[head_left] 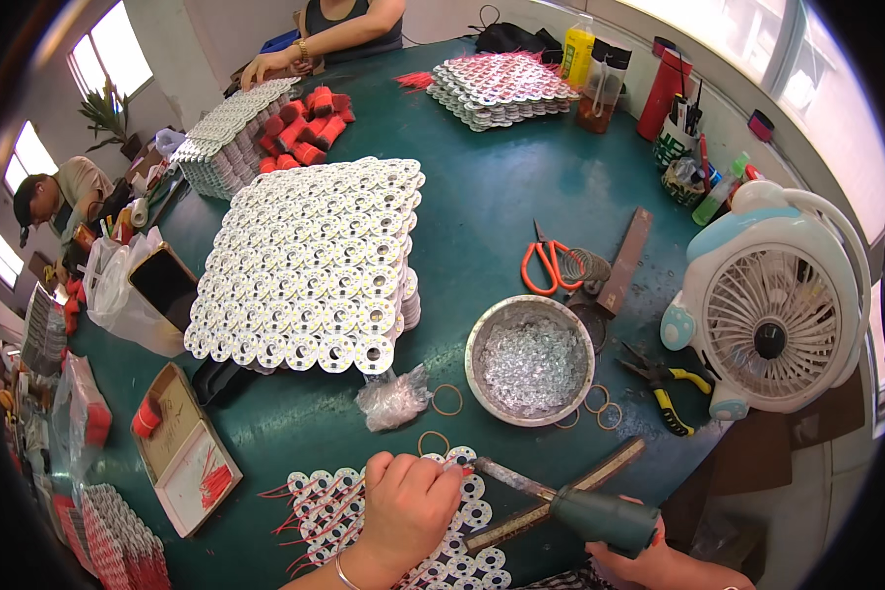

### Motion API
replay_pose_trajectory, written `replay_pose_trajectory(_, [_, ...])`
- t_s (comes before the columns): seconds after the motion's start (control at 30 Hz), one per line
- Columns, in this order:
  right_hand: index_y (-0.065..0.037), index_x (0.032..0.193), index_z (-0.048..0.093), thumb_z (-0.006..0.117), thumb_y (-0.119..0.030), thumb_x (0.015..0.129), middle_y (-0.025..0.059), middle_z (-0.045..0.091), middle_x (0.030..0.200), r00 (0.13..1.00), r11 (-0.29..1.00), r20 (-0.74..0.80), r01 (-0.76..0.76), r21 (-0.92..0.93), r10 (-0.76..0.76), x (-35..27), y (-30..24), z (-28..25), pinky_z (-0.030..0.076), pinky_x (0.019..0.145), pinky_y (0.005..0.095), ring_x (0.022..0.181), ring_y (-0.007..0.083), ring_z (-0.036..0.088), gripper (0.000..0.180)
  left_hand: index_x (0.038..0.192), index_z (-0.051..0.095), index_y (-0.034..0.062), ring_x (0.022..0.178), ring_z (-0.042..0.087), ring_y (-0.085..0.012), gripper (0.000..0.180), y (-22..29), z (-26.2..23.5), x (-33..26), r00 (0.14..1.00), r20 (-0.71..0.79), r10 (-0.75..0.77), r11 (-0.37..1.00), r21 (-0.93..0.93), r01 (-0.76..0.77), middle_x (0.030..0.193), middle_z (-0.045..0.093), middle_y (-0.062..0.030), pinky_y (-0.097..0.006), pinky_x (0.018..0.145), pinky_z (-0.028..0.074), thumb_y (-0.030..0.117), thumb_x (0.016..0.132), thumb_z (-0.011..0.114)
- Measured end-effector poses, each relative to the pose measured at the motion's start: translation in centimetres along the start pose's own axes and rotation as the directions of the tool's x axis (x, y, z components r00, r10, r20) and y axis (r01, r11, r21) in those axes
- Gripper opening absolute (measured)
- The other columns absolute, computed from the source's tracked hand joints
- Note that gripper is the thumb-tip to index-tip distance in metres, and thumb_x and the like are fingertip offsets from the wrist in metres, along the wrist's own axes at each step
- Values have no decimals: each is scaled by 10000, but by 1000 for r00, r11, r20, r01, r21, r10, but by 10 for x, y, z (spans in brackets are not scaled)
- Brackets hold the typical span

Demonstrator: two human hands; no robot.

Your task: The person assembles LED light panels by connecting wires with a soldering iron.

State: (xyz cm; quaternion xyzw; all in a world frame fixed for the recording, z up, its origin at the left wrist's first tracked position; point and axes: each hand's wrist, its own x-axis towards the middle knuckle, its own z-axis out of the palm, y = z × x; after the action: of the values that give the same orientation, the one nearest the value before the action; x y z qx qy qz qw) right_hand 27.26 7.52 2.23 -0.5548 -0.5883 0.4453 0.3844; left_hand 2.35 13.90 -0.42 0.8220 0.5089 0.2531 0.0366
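My left hand (408, 506) is closed, its fingertips pinched over a panel of round white LED circuit boards (482, 565) at the near edge of the table. A bit of red wire shows at those fingertips; more red wires (295, 531) trail off the panel's left side. In my right hand (639, 560) is a green-handled soldering iron (605, 521). Its metal tip points left and reaches the panel right beside my left fingertips, which partly hide the contact. A narrow brown bar (610, 467) lies slantwise across the panel's right part, beneath the iron.
A metal bowl of shiny clear bits (529, 413) stands mid-table, with scissors (551, 265) behind and pliers (674, 388) to its right. A white fan (693, 295) is at right. Stacked LED panels (305, 265) and a cardboard tray (182, 442) lie left. A co-worker's hand (268, 67) rests on a far stack.
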Motion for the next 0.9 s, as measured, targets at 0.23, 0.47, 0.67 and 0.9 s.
replay_pose_trajectory(0.23, [7, 928, 553, 675, -95, 720, 91, 605, 814, 998, 997, 22, -67, 40, 66, -8, 10, -2, 463, 584, 292, 662, 162, 572, 262, 752, 613, 104, 669, 490, -171, 153, 1, -1, -1, 1000, 8, -4, 1000, 5, 4, 680, 495, 4, -334, 663, 328, 75, 612, 668])
replay_pose_trajectory(0.47, [41, 1047, 517, 444, 82, 698, 97, 594, 698, 987, 987, 106, -129, 98, 118, -8, -6, -13, 471, 567, 276, 631, 155, 582, 360, 725, 584, 116, 670, 474, -166, 100, 2, -2, -2, 999, -30, 13, 1000, 26, -12, 673, 478, 10, -326, 661, 329, 112, 652, 654])
replay_pose_trajectory(0.67, [37, 1050, 510, 453, 75, 702, 83, 592, 691, 979, 977, 87, -190, 93, 182, -21, 7, -19, 469, 567, 280, 611, 157, 579, 355, 738, 625, 133, 658, 475, -177, 163, 9, -20, -8, 1000, -26, -7, 999, -34, 6, 655, 474, 25, -336, 634, 327, 72, 598, 681])
replay_pose_trajectory(0.9, [-2, 915, 559, 679, -114, 731, 66, 593, 772, 975, 971, 54, -222, 87, 218, -35, 10, -11, 451, 560, 282, 632, 142, 559, 247, 729, 622, 141, 626, 467, -160, 158, 12, -15, -19, 999, -9, -40, 999, -33, 40, 616, 447, 34, -327, 638, 303, 69, 600, 676])
